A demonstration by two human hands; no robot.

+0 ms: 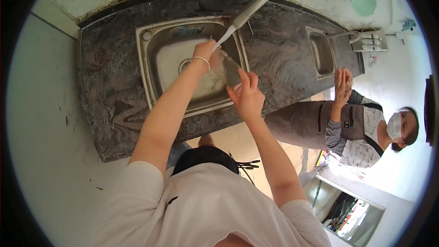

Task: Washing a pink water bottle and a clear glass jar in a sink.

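Note:
Water runs from the tap [247,13] into a steel sink [142,64] set in the dark counter. My left hand [206,51] is under the stream, over the basin; its fingers are blurred and partly hidden by the water. At the sink's right rim, my right hand [249,95] is closed, thumb and fingers apart around a greyish, see-through thing [232,67] whose kind I cannot make out. That thing slants up toward my left hand. A pinkish patch shows near my right thumb. The drain [184,65] lies left of my left wrist.
A person [352,119] in a mask and apron stands to the right, hands together near a smaller sink [321,52]. A pale green basin [364,1] hangs at the far right wall. Bottles stand in a rack [370,41] beside it.

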